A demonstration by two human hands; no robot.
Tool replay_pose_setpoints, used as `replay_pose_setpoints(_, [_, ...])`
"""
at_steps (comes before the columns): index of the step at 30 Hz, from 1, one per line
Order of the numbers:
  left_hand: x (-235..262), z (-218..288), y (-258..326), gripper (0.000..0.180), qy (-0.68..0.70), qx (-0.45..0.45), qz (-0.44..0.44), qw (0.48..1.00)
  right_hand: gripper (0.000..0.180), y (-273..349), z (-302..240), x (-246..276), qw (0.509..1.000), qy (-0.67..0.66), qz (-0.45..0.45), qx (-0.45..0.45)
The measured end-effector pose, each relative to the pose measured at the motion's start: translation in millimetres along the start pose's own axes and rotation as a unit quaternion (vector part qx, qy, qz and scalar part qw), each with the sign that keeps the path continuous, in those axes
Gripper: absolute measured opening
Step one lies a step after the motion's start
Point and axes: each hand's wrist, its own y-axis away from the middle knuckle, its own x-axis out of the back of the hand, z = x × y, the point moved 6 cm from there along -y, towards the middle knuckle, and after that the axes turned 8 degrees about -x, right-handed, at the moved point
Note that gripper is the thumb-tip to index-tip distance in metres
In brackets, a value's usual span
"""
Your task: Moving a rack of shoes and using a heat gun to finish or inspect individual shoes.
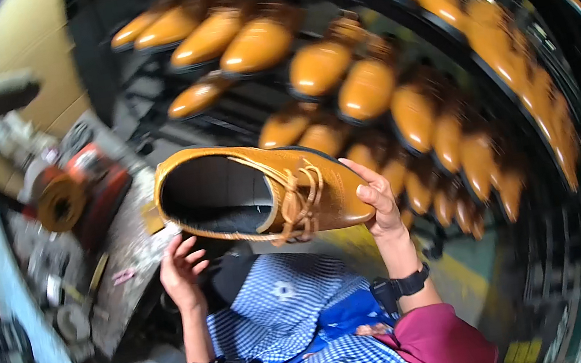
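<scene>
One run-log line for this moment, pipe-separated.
right hand: holds tan lace-up shoe by toe | left hand: open near heel | background: more tan shoes

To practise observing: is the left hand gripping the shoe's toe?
No, the right hand grips the toe; the left hand is near the heel.

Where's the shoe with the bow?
The shoe is mid-picture in the head view, just above the checked cloth, its toe held in the right hand, its heel near the left hand.
</scene>
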Motion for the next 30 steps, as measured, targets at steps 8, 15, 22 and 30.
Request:
replay_pose_setpoints(8, [-101.3,-74.9,5.6,0.032,-0.336,-0.085,-0.280,0.895,0.062,223.5,-53.6,249.8,0.887,-0.214,0.254,0.321])
replay_pose_setpoints(15, [-127.1,-63.4,32.8,0.033,-0.620,-0.222,-0.313,0.685,0.047,392.7,-22.3,358.0,0.685,-0.268,0.515,0.441])
replay_pose_setpoints(22, [-118.7,-68.7,26.3,0.031,-0.644,-0.225,-0.300,0.667,0.051,398.3,-80.0,432.1,0.621,-0.168,0.673,0.364])
replay_pose_setpoints(30, [-114.0,-71.8,25.6,0.028,-0.669,-0.224,-0.282,0.650,0.067,352.5,-143.3,513.5,0.650,-0.236,0.678,0.250])
